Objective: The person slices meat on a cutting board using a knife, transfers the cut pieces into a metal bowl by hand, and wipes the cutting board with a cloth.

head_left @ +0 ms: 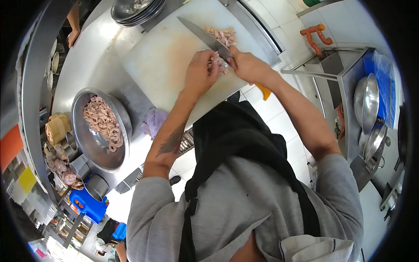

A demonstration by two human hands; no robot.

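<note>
My right hand [249, 66] is closed round a large kitchen knife; its yellow handle [263, 91] shows below the hand. The wide blade [203, 36] slants up and left over a white cutting board [152, 56]. Close beside the blade, my left hand [201, 72] has curled fingers pressed on pale, wet-looking squid [221, 66]. Fingers and blade partly hide that squid. On the far side of the knife lies a small heap of cut squid strips [222, 36]. Brownish stains mark the middle of the board.
A steel bowl [100, 159] of squid rings [101, 118] stands left on the steel counter, near a purple cloth [153, 123]. Stacked metal bowls [137, 13] sit beyond the board. Another person's hand [73, 37] rests at the counter's far edge. Steel bowls [366, 102] stand right.
</note>
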